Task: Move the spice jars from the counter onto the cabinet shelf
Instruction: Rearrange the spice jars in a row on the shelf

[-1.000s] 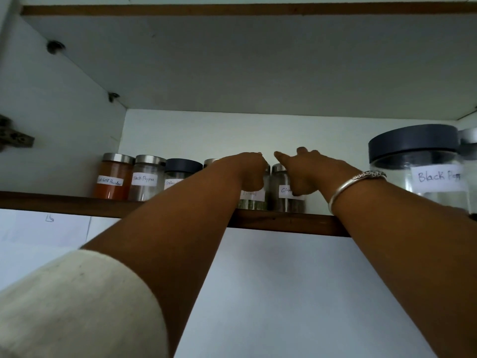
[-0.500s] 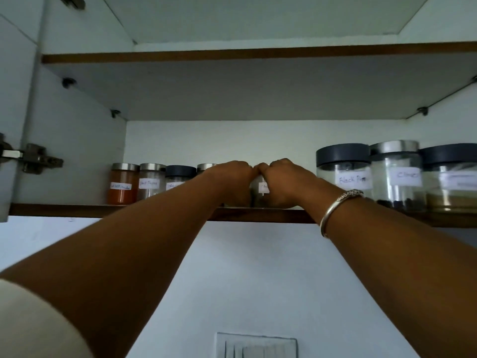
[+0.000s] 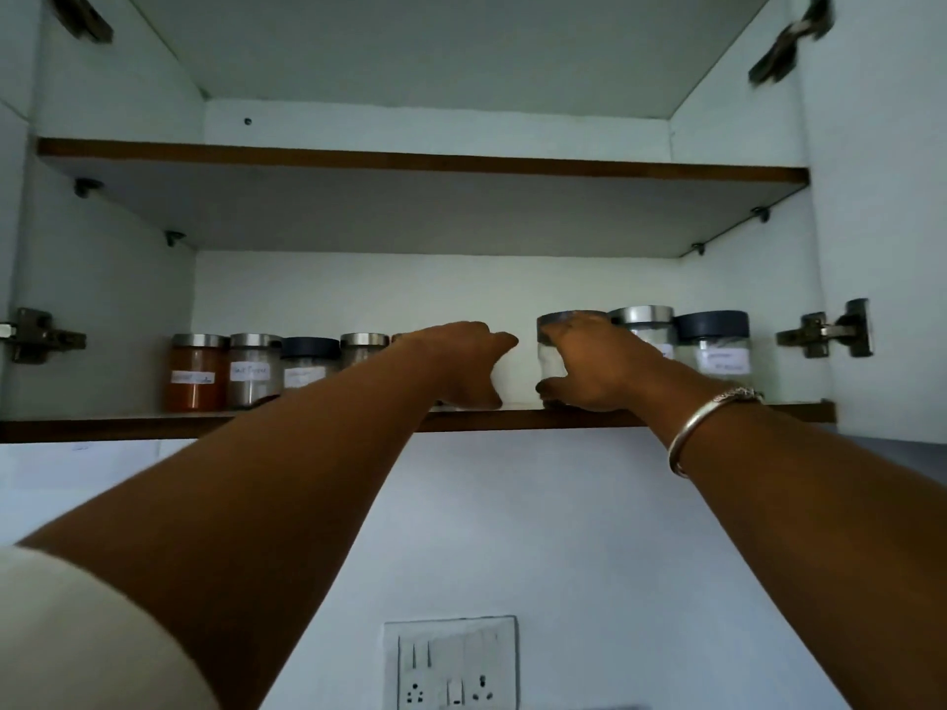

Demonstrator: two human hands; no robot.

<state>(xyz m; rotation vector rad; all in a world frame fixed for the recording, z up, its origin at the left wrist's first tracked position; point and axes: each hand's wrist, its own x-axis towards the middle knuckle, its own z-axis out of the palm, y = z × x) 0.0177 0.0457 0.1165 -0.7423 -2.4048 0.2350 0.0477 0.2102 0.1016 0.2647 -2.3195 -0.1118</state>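
Spice jars (image 3: 251, 371) stand in row along cabinet shelf (image 3: 153, 425). Right hand (image 3: 599, 366) wraps fingers round dark-lid jar (image 3: 551, 358) by shelf front edge, right of middle. Left hand (image 3: 461, 361) curls over small jars; cannot tell if holding one. Step: lining up jars. Next: let go softly, no tipping.

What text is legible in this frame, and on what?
Nothing reads cleanly; no quotes possible.
Orange-filled glass jar with steel lid: white label blurred.
Grey-powder glass jar with steel lid: two handwritten words, blurred.
Small dark-lidded glass jar: label blurred.
Far-right dark-lidded glass jar: two lines, blurred.
Dark-lidded clear glass jar gripped by right hand: no label visible.
White wall socket plate: no text.
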